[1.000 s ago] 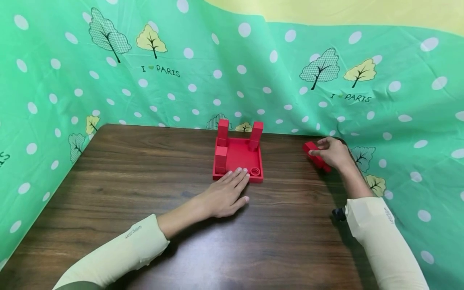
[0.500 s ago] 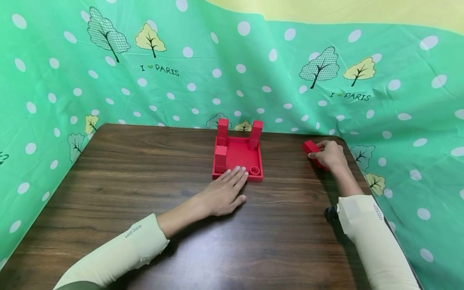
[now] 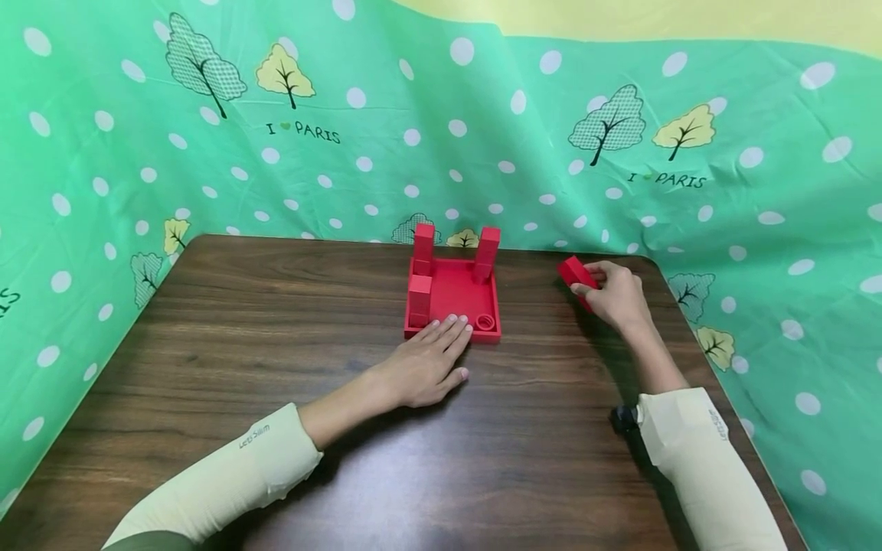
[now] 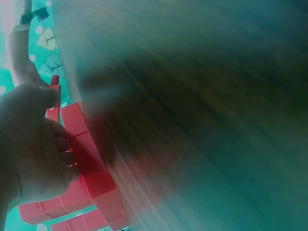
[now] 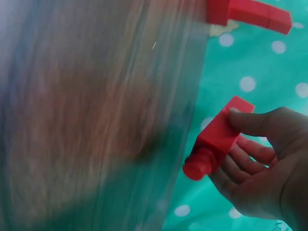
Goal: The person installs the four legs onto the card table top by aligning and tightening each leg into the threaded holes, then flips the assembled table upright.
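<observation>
A shallow red tray-like base [image 3: 460, 295] stands on the table, with red square legs [image 3: 420, 302] upright at three corners. Its near right corner has a round socket [image 3: 485, 322] with nothing in it. My left hand [image 3: 427, 371] rests with straight fingers over the near edge of the base, and its fingers [image 4: 62, 144] touch it in the left wrist view. To the right of the base, my right hand [image 3: 619, 295] grips a loose red square leg [image 3: 575, 277] between thumb and fingers. In the right wrist view that leg [image 5: 221, 130] has a round peg at its lower end.
A dark wood-grain table [image 3: 276, 329] lies under both hands. Green dotted cloth [image 3: 386, 122] hangs behind the table's far edge and along the sides. A black strap-on device [image 3: 623, 418] sits at the right wrist.
My right hand has lifted the red leg from the far right of the table and moved it left toward the base. The left hand and base have stayed in place.
</observation>
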The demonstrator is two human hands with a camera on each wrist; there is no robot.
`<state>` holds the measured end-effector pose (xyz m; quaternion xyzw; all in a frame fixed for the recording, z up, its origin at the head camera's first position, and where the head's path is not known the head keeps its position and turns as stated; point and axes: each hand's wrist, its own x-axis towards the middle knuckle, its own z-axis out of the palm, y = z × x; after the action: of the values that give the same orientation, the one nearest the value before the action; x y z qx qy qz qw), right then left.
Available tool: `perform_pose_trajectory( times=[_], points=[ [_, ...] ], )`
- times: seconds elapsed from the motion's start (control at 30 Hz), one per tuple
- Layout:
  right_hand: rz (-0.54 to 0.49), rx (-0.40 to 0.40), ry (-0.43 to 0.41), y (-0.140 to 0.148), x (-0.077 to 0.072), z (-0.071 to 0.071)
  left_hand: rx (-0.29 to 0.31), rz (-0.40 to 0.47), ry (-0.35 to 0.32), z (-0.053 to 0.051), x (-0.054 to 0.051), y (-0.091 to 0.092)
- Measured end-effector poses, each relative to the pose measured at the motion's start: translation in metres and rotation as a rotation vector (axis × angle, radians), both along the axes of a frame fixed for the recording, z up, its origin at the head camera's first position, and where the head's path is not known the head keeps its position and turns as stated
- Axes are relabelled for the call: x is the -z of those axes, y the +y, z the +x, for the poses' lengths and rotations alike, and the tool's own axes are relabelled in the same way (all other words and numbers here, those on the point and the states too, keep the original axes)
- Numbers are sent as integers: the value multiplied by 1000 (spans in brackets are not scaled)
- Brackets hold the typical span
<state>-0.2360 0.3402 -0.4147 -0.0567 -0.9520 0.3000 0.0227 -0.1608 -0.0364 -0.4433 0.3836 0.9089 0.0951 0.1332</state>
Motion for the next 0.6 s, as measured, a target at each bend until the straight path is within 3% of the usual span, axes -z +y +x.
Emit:
perform_pose_trajectory(
  times=[0.3,0.6],
  points=[
    [-138,-5,92,-26,-11,13,-1,-10,-12,-1,-4,1],
    [-286,-35,189,-42,-4,22,2,-21,-34,-1,-3,0]
  ],
)
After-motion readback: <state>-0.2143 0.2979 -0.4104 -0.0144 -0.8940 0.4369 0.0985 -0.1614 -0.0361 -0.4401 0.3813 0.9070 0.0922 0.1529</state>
